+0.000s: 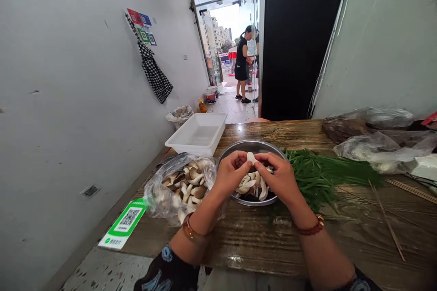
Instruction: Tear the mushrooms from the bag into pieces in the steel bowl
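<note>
Both my left hand (234, 169) and my right hand (276, 172) pinch one pale mushroom (251, 158) between thumbs and fingers. They hold it over a round metal bowl (227, 149), whose near part contains torn mushroom pieces (254, 186). Left of the bowl, an open clear plastic bag (155, 191) is full of whole oyster mushrooms (191, 182) with brown caps and white stems. Long green leaves (317, 173), like chives, lie against the bowl's right side.
A white plastic tub (194, 148) stands behind the bag. On the wooden table (259, 241) are a green QR card (126, 223), thin sticks (387, 220) and plastic bags (382, 148) at right. A person (241, 59) stands by the glass door.
</note>
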The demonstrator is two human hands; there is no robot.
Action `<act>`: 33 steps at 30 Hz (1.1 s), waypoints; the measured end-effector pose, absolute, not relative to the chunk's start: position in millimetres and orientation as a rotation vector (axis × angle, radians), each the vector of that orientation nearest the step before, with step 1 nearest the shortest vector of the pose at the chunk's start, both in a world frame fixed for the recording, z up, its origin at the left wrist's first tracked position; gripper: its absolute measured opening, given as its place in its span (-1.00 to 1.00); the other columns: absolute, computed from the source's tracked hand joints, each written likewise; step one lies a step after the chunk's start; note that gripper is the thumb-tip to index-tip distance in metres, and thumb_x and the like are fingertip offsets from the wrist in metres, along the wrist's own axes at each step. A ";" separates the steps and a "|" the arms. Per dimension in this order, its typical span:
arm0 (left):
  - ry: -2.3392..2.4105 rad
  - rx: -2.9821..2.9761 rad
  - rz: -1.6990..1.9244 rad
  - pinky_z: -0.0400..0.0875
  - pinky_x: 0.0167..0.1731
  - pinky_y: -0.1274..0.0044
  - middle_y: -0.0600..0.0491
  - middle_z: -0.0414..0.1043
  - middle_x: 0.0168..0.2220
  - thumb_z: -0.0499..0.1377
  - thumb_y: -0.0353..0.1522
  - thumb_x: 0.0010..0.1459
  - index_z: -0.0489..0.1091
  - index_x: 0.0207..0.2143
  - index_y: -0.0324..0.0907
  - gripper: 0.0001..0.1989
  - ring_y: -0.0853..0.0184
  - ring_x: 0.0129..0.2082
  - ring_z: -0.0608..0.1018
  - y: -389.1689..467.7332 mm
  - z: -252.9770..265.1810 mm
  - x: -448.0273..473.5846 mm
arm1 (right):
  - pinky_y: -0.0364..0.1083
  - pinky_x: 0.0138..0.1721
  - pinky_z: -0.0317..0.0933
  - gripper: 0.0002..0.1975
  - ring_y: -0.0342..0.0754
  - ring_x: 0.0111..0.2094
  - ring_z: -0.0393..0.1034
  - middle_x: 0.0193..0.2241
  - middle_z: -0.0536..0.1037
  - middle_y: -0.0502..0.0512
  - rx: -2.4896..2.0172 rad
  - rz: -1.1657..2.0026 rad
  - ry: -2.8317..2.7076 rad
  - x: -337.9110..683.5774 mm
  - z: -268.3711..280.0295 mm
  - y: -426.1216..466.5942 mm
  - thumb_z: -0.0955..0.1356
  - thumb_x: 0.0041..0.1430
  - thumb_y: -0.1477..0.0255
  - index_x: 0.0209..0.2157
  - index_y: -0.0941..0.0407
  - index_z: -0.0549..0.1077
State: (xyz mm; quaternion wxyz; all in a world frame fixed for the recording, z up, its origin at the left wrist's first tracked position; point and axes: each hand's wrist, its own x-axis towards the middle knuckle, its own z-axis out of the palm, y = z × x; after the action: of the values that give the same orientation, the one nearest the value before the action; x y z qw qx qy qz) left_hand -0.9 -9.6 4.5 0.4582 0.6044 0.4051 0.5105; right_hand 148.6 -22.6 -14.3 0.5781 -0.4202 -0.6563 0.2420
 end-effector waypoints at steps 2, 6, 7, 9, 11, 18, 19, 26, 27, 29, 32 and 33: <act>0.981 1.496 1.231 0.36 -0.38 0.61 0.08 0.43 -0.45 0.29 -0.31 -0.03 0.44 -0.32 -0.27 -0.77 0.47 -0.46 0.43 -7.1 3.7 -1.1 | -0.09 -0.27 0.33 -0.84 -0.07 -0.35 0.45 -0.34 0.58 0.07 -1.028 0.536 -1.523 147.5 -14.1 -22.1 0.33 0.13 0.38 -0.29 0.11 0.53; 0.997 1.517 1.193 0.34 -0.39 0.60 0.07 0.43 -0.43 0.29 -0.28 -0.04 0.45 -0.33 -0.26 -0.75 0.44 -0.45 0.42 -3.1 -2.5 -8.7 | -0.09 -0.27 0.32 -0.86 -0.07 -0.34 0.44 -0.35 0.57 0.07 -1.044 0.504 -1.541 143.6 -13.7 -22.6 0.32 0.13 0.42 -0.30 0.10 0.52; 1.017 1.529 1.192 0.33 -0.40 0.60 0.07 0.42 -0.45 0.28 -0.28 -0.04 0.45 -0.35 -0.26 -0.76 0.44 -0.46 0.41 -2.5 -4.2 -10.6 | -0.09 -0.27 0.32 -0.86 -0.07 -0.34 0.44 -0.34 0.57 0.07 -1.040 0.501 -1.563 142.6 -13.6 -23.0 0.32 0.13 0.43 -0.30 0.10 0.52; 1.047 1.558 1.190 0.31 -0.41 0.60 0.08 0.40 -0.46 0.26 -0.29 -0.02 0.43 -0.38 -0.26 -0.79 0.44 -0.47 0.40 -2.6 -6.6 -13.2 | -0.10 -0.26 0.31 -0.87 -0.07 -0.32 0.44 -0.34 0.56 0.06 -1.036 0.490 -1.606 140.6 -13.6 -24.0 0.32 0.12 0.45 -0.31 0.10 0.50; 1.068 1.603 1.194 0.30 -0.41 0.59 0.08 0.39 -0.46 0.22 -0.33 -0.01 0.42 -0.37 -0.26 -0.83 0.44 -0.47 0.39 -4.4 -6.5 -14.0 | -0.10 -0.25 0.30 -0.89 -0.07 -0.32 0.43 -0.35 0.55 0.05 -1.035 0.476 -1.638 139.0 -13.4 -25.3 0.32 0.12 0.46 -0.31 0.10 0.49; 1.161 1.863 1.223 0.23 -0.45 0.59 0.12 0.35 -0.52 0.15 -0.45 -0.06 0.38 -0.47 -0.22 -0.97 0.44 -0.50 0.34 -14.3 0.7 -10.5 | -0.11 -0.33 0.27 -0.91 -0.08 -0.40 0.39 -0.44 0.52 0.02 -1.078 0.480 -1.677 136.1 -11.7 -28.7 0.31 0.12 0.43 -0.39 0.10 0.46; 1.165 1.890 1.229 0.23 -0.45 0.59 0.12 0.34 -0.53 0.15 -0.46 -0.06 0.37 -0.49 -0.21 -0.98 0.44 -0.51 0.34 -15.3 0.9 -10.3 | -0.11 -0.35 0.26 -0.91 -0.08 -0.42 0.38 -0.46 0.51 0.02 -1.092 0.478 -1.677 135.9 -11.9 -28.7 0.31 0.11 0.43 -0.41 0.09 0.45; 1.138 1.935 1.223 0.22 -0.44 0.58 0.10 0.37 -0.52 0.13 -0.47 -0.07 0.37 -0.52 -0.20 -0.96 0.41 -0.49 0.37 -17.0 -0.4 -12.4 | -0.13 -0.40 0.21 -0.94 -0.10 -0.46 0.35 -0.52 0.47 -0.01 -1.127 0.424 -1.732 136.4 -13.8 -27.7 0.29 0.05 0.49 -0.47 0.09 0.39; 1.139 1.943 1.214 0.21 -0.44 0.58 0.10 0.37 -0.53 0.12 -0.47 -0.07 0.36 -0.53 -0.20 -0.96 0.41 -0.49 0.36 -16.7 -0.4 -12.7 | -0.13 -0.40 0.20 -0.94 -0.10 -0.47 0.34 -0.52 0.46 -0.02 -1.117 0.419 -1.743 136.3 -13.8 -27.7 0.29 0.04 0.50 -0.48 0.10 0.39; 1.139 1.962 1.188 0.21 -0.45 0.57 0.10 0.36 -0.54 0.11 -0.47 -0.07 0.34 -0.54 -0.21 -0.96 0.41 -0.50 0.36 -16.0 -0.3 -13.0 | -0.14 -0.40 0.20 -0.93 -0.12 -0.48 0.32 -0.53 0.44 -0.03 -1.096 0.411 -1.762 135.8 -14.0 -27.7 0.29 0.03 0.50 -0.49 0.10 0.37; 1.141 1.976 1.166 0.20 -0.44 0.57 0.10 0.36 -0.55 0.09 -0.49 -0.09 0.32 -0.56 -0.21 -0.94 0.41 -0.50 0.36 -15.6 0.0 -12.3 | -0.15 -0.42 0.18 -0.91 -0.13 -0.49 0.30 -0.55 0.41 -0.04 -1.090 0.398 -1.771 134.5 -14.6 -28.0 0.29 0.03 0.49 -0.52 0.10 0.33; 1.140 1.977 1.164 0.20 -0.44 0.57 0.10 0.36 -0.55 0.09 -0.49 -0.09 0.31 -0.57 -0.20 -0.93 0.41 -0.50 0.36 -15.7 0.1 -11.9 | -0.15 -0.42 0.17 -0.91 -0.13 -0.49 0.29 -0.56 0.41 -0.04 -1.094 0.387 -1.774 134.0 -15.0 -28.2 0.29 0.04 0.49 -0.53 0.10 0.32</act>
State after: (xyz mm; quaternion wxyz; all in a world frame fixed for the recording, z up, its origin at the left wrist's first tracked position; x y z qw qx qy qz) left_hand -11.9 -15.7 0.1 0.2856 0.7396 0.4263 0.4355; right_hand 134.0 -28.2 -15.0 0.4891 -0.4500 -0.7300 0.1593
